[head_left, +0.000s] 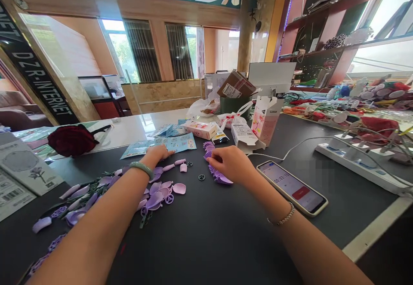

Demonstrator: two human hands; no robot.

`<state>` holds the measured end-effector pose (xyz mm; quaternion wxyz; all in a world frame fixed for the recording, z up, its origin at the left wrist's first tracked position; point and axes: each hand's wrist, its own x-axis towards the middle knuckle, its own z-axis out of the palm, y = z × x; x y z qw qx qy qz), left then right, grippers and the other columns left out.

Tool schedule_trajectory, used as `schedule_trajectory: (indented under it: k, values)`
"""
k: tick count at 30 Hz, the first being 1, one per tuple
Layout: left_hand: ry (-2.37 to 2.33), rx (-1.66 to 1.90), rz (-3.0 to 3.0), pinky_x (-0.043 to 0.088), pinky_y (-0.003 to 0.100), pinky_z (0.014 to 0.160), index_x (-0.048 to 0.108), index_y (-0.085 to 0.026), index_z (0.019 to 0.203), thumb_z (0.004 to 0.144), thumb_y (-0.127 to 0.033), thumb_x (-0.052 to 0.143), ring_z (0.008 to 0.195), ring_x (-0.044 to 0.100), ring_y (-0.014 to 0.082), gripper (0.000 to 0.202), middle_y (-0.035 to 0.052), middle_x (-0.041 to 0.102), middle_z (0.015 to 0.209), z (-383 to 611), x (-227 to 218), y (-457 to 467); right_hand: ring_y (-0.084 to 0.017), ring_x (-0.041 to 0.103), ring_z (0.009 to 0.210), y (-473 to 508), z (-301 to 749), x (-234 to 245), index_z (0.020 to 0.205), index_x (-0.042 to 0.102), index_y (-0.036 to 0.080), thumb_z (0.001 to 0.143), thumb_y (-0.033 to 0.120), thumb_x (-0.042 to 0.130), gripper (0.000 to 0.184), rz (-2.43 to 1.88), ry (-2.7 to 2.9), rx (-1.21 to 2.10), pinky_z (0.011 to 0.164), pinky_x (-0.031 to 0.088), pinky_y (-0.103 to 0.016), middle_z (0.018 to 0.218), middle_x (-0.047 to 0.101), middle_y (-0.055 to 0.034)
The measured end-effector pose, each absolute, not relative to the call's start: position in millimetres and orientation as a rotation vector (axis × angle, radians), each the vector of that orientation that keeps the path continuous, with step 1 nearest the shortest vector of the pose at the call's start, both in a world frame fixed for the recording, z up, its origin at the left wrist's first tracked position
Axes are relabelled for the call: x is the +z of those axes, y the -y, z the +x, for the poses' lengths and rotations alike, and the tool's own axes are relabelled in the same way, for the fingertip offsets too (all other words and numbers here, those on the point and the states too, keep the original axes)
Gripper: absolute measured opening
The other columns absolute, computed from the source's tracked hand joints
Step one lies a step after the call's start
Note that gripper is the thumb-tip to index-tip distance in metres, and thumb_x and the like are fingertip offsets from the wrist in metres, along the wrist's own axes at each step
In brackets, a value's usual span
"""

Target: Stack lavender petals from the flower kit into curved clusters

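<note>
My left hand (158, 152) rests at the lower edge of a light-blue printed sheet (185, 142), fingers reaching out to the right with nothing visible in them. Below it spreads a pile of lilac plastic petals (156, 199), mixed with dark green stem parts (106, 188). My right hand (230, 162) is closed in a pinch at a curved row of purple petals (222, 179); its fingertips meet the row and partly hide it. Between the hands lies a small dark wheel-like ring (201, 177), and another ring (189, 163) sits near a pale pink piece (183, 167).
A phone (292, 187) showing a timer lies right of my right forearm, near a white power strip (355, 167) with cables. Opened pink-and-white boxes (266, 119) stand behind. A dark red fabric flower (72, 140) and a white carton (27, 171) are at left.
</note>
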<state>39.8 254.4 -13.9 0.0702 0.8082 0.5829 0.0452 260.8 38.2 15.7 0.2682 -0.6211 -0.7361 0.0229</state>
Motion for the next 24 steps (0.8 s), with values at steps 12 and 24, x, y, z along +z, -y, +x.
schedule_trajectory:
  k: [12,24]
  values:
    - [-1.603,0.371,2.464,0.053,0.041,0.083,0.057,-0.015,0.117,0.092,-0.036,0.056,0.098,0.062,0.0222,0.033,0.0079,0.06,0.116,44.2,33.2,-200.2,-0.013,0.05,0.057,-26.2,255.3,17.7,0.067,0.059,0.02,0.087,0.035,0.054,0.025,-1.66,1.851,0.093,0.054,0.031,-0.028,0.062,0.06,-0.0011]
    - [-0.05,0.703,3.494,0.028,0.031,0.042,0.06,-0.021,0.068,0.098,-0.04,0.034,0.046,0.051,0.0161,0.044,0.0058,0.062,0.058,88.4,2.1,-23.2,-0.008,0.044,0.05,29.3,240.7,-25.1,0.068,0.054,0.019,0.067,0.071,0.066,0.053,-1.024,1.25,1.476,0.044,0.036,-0.019,0.061,0.046,0.0041]
